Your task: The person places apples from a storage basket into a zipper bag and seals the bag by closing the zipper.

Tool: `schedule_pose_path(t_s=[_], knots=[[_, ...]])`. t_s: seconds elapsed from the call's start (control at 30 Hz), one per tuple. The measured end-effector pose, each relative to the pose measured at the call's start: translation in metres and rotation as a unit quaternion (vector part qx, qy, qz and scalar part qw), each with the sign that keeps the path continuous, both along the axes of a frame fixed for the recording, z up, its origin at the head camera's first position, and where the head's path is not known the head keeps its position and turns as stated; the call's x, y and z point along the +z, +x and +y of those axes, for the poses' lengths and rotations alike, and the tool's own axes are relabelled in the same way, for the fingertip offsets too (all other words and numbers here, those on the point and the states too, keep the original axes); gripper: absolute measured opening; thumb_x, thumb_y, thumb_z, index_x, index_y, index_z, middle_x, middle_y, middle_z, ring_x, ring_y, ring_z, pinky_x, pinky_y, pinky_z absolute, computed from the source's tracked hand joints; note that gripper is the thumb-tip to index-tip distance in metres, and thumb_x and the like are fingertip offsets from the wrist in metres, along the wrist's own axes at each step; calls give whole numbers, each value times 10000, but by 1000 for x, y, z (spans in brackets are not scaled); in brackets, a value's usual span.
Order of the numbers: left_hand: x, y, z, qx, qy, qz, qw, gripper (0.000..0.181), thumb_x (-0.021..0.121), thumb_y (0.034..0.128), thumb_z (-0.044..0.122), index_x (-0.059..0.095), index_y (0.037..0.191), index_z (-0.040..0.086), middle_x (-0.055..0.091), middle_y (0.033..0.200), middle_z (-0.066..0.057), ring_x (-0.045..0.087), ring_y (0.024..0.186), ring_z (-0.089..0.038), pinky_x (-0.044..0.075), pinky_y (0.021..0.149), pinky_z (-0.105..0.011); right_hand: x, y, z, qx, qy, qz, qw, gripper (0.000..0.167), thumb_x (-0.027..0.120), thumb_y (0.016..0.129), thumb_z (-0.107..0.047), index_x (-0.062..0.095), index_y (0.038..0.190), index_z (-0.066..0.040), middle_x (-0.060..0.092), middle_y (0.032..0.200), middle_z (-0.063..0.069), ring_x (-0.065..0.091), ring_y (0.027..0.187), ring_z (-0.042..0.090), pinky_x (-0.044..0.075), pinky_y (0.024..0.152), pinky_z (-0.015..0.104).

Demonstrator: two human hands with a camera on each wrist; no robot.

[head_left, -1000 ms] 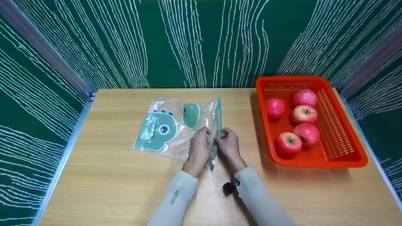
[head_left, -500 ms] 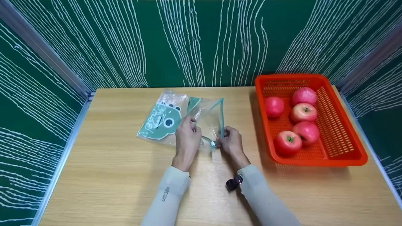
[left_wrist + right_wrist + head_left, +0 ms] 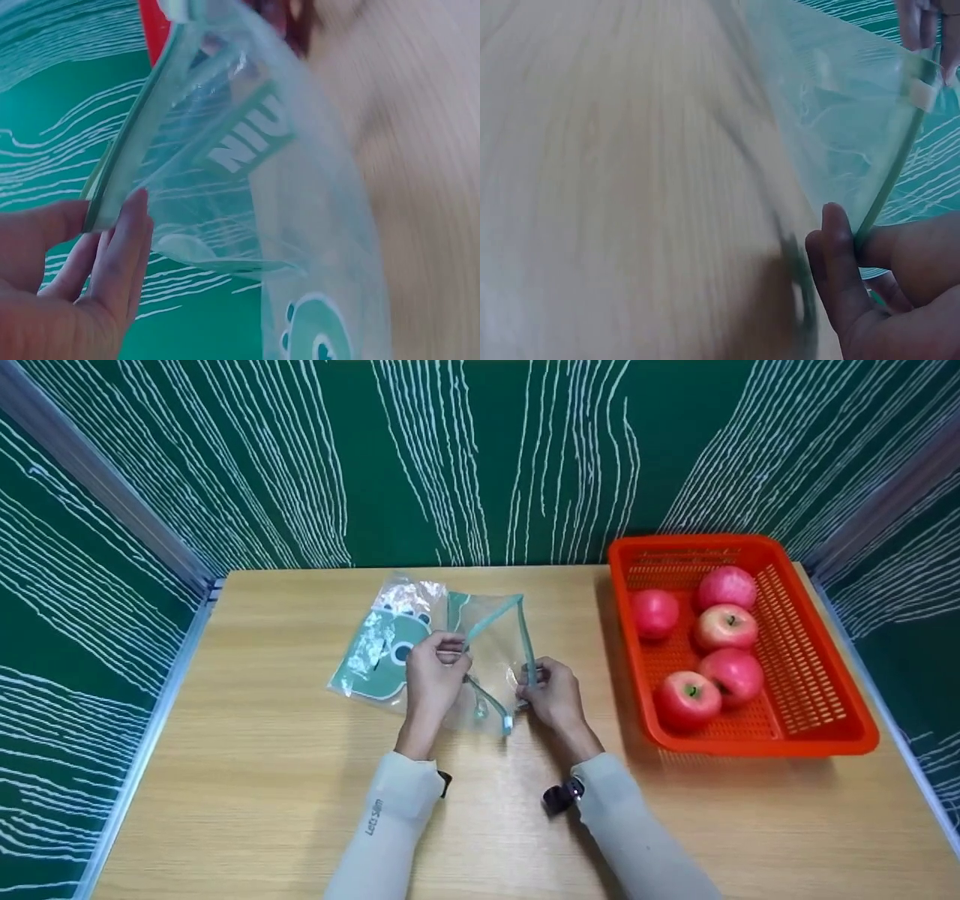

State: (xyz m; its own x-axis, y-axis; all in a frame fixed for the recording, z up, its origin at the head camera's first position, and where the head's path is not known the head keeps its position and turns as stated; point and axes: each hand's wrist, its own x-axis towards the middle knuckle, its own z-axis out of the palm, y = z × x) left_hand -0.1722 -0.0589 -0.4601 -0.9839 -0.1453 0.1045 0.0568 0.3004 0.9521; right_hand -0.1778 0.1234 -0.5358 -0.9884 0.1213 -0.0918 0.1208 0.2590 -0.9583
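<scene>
A clear bag with green edging and a green cartoon print lies on the table, its mouth spread between both hands. My left hand pinches one green rim of the mouth; the left wrist view shows that rim of the bag between thumb and fingers of the left hand. On the other side, my right hand pinches the opposite rim, seen also in the right wrist view, where thumb and fingertips of the right hand hold the green strip. A white slider sits at the near end of the edging.
To the right stands an orange basket holding several red apples. The wooden table is bounded by green walls with white lines at the back and sides. Dark devices are on both wrists.
My left hand has moved left and away from the right hand, drawing the bag's mouth apart. The bag's printed part has shifted and folded. The basket and apples have stayed in place.
</scene>
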Motion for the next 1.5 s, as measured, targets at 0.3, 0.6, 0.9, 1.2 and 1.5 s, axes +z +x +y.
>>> schedule_pose_path(t_s=[0.3,0.6,0.9,1.2,1.5], knots=[[0,0,-3,-141,948,-557,9938,245,702,921,-75,717,1166,-65,739,1072,-203,754,936,-352,648,644,-283,6,-3,5,-279,-310,152,9990,208,712,891,147,703,1098,124,749,908,228,683,691,125,534,573,166],[-2,-1,-8,-49,1227,-708,9899,252,707,926,-100,713,1177,-82,738,1072,-219,750,856,-265,652,633,-284,8,-7,17,-575,-1413,-586,9865,227,702,953,91,714,1180,99,746,899,79,686,737,132,635,644,254],[-7,1,-5,-342,1523,-832,9842,278,685,933,-105,693,1211,-107,720,1104,-233,732,937,-397,649,645,-273,4,-9,22,-656,-1964,-778,9752,185,693,968,88,690,1152,114,774,942,155,732,769,159,638,659,238],[-16,-1,-2,-507,1804,-1027,9769,310,669,946,-104,671,1255,-99,704,1141,-209,716,858,-209,646,684,-260,4,-14,17,-521,-2105,-766,9732,197,638,991,112,671,1185,126,778,965,168,738,787,158,626,649,219],[-21,-3,1,-558,2141,-1191,9679,358,659,933,-121,645,1291,-110,664,1112,-151,695,859,-166,648,698,-260,6,-16,15,-508,-1952,-768,9764,234,628,992,114,659,1223,96,765,1017,205,731,793,143,614,626,210]])
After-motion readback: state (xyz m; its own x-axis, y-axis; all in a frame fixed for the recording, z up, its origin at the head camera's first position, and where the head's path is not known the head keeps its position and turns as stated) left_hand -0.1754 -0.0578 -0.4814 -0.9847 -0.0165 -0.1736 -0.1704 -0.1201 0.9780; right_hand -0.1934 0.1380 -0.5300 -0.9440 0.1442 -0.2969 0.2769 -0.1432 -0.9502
